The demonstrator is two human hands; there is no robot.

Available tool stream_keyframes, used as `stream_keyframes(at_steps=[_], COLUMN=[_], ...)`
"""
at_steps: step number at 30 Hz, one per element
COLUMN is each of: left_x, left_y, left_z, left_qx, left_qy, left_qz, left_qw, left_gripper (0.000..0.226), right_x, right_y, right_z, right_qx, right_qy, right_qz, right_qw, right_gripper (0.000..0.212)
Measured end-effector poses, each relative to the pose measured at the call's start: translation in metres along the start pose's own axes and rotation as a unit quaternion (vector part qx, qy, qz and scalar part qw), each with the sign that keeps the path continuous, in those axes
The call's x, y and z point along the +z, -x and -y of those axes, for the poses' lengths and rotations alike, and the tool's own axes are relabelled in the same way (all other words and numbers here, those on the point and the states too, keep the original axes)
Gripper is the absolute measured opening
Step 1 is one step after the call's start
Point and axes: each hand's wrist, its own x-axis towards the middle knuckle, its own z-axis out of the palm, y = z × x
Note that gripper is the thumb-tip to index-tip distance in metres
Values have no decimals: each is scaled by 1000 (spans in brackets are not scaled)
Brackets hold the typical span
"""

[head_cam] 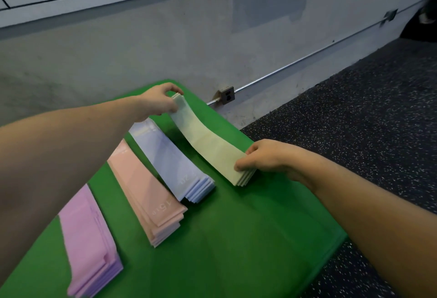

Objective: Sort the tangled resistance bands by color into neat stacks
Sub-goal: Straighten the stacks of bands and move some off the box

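Gripping opposite ends of the pale green band stack (210,146), the left hand (158,101) and right hand (264,156) square it near the green mat's (236,238) far right edge. Pink (89,248), peach (146,193) and lavender (175,163) stacks already lie sorted beside it, with no tangled bands visible, so the sorting looks almost finished.

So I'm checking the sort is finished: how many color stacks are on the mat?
4: pink stack nearest left, peach stack, lavender-blue stack, and pale yellow-green stack farthest right, held at both ends. None looks hidden.

Pale yellow bands (210,146), blue bands (175,163), peach bands (144,189), pink bands (87,241), green mat (236,238).
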Motion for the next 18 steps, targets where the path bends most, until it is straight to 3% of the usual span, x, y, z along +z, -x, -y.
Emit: stream_keyframes(at_steps=[4,7,10,14,18], left_x=[-19,-45,-77,-108,-121], left_y=[31,70,123,200,289], left_z=[-16,-28,-27,0,48], left_qx=[66,92,107,111,79], left_qy=[19,76,91,97,56], left_qz=[-54,-79,-91,-77,-81], left_qw=[996,990,986,986,992], left_gripper=[41,42,58,79,71], right_x=[3,4,-1,1,26], right_y=[17,30,44,71,108], right_z=[-2,-1,4,26,53], right_qx=[-28,-53,-87,-148,-213], right_qy=[-56,-38,-36,2,81], right_qz=[-21,-66,-102,-102,-86], right_qw=[998,996,990,984,970], right_gripper=[24,31,37,46,46])
